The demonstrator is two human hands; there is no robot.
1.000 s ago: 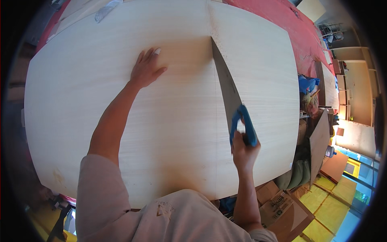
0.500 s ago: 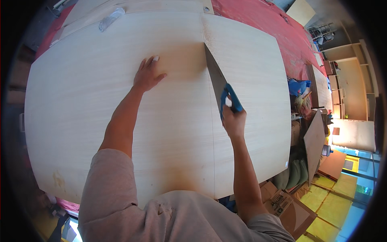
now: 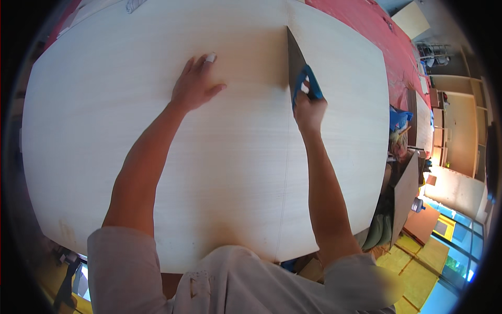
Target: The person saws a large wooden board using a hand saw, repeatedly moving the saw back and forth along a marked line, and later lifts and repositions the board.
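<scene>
A large pale plywood sheet (image 3: 225, 157) fills the middle of the view, with a thin straight line running down it right of centre and sawdust near the upper part. My right hand (image 3: 309, 112) grips the blue handle of a handsaw (image 3: 295, 60), whose dark blade stands on that line, its far end high on the sheet. My left hand (image 3: 196, 83) rests on the sheet left of the saw, fingers spread, a white wrap on one fingertip.
A red surface (image 3: 355, 26) lies behind the sheet. To the right are a blue bag (image 3: 398, 118), leaning boards (image 3: 402, 201), wooden shelving (image 3: 460, 131), a water jug (image 3: 417, 205) and green sacks (image 3: 379, 233). A pale bundle (image 3: 135, 5) lies at the far edge.
My right hand and the saw have moved forward along the line, away from my body, so the handle sits much higher in view. My left hand stays spread on the sheet.
</scene>
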